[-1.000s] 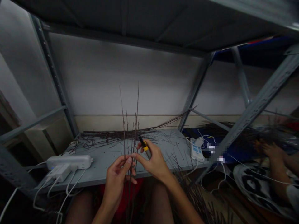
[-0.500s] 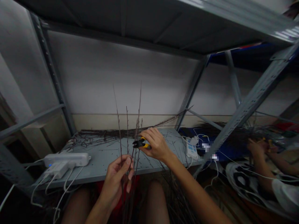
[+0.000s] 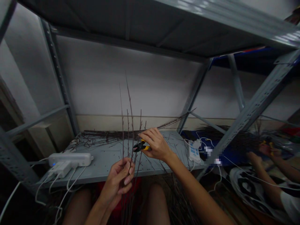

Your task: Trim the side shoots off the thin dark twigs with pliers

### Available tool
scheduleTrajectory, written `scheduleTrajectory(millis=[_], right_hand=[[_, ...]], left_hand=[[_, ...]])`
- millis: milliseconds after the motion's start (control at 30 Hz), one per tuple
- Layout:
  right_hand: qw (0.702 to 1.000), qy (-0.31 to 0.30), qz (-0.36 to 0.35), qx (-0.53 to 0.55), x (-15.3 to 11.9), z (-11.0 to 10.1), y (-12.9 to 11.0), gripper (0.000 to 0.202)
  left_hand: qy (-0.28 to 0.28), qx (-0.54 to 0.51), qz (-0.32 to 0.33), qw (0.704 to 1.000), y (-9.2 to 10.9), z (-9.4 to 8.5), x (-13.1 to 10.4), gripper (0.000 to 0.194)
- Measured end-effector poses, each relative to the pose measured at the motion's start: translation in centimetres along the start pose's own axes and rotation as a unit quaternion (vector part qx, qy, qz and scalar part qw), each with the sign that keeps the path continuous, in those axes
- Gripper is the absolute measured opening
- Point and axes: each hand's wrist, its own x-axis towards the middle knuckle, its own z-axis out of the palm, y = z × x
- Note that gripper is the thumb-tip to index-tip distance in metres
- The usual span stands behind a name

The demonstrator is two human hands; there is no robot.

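Left hand (image 3: 119, 181): gripping a bunch of thin twigs (image 3: 127, 131) upright, tips spreading so each is reachable.
Right hand (image 3: 156, 144): closing around yellow-handled cutters (image 3: 140, 146), nose pointing at the stems.
Twigs' place: standing before the grey shelf (image 3: 105, 159), over the lap.
Writing: none readable; power strip (image 3: 70, 159) lying unlabelled.

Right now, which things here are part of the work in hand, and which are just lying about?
In hand: left hand gripping upright twigs; right hand holding yellow-handled cutters at the stems.

Lying about: power strip with plugged white cables, second power strip, loose twig pile on the shelf.
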Motion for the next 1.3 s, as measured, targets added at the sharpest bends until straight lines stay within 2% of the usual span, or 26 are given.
scheduleTrajectory(millis=[133, 300, 433, 700, 933, 1100, 1233, 1300], right_hand=[[0.999, -0.007, -0.015, -0.028, -0.5, 0.9, -0.5, 0.043], [0.998, 0.036, 0.050, 0.005, -1.5, 1.6, -0.7, 0.041], [0.995, 0.067, 0.059, 0.034, -1.8, 1.2, -0.6, 0.041], [0.999, 0.035, 0.030, 0.018, -1.0, -0.2, -0.8, 0.045], [1.000, 0.005, -0.009, -0.030, -0.7, -0.6, -0.6, 0.039], [1.000, 0.001, -0.020, -0.004, -0.8, 0.9, -0.1, 0.031], [1.000, 0.009, 0.016, 0.016, -1.4, 2.8, -0.1, 0.008], [0.999, 0.013, 0.039, 0.031, -1.7, 3.6, -0.4, 0.007]], left_hand=[[0.004, 0.025, -0.016, 1.000, 0.0, 0.4, -0.2, 0.029], [0.027, 0.023, -0.001, 0.999, 0.4, 0.2, -0.4, 0.030], [0.029, 0.016, 0.005, 0.999, 0.4, -0.1, -0.4, 0.028], [0.019, 0.013, -0.005, 1.000, 0.2, -0.1, -0.4, 0.026], [0.031, 0.021, -0.007, 0.999, 0.3, 0.0, -0.3, 0.028], [0.040, 0.034, -0.010, 0.999, 0.0, 0.1, -0.1, 0.029], [0.051, 0.038, -0.009, 0.998, -0.3, -0.3, 0.1, 0.031], [0.059, 0.038, -0.006, 0.998, -0.4, -0.7, 0.3, 0.032]])
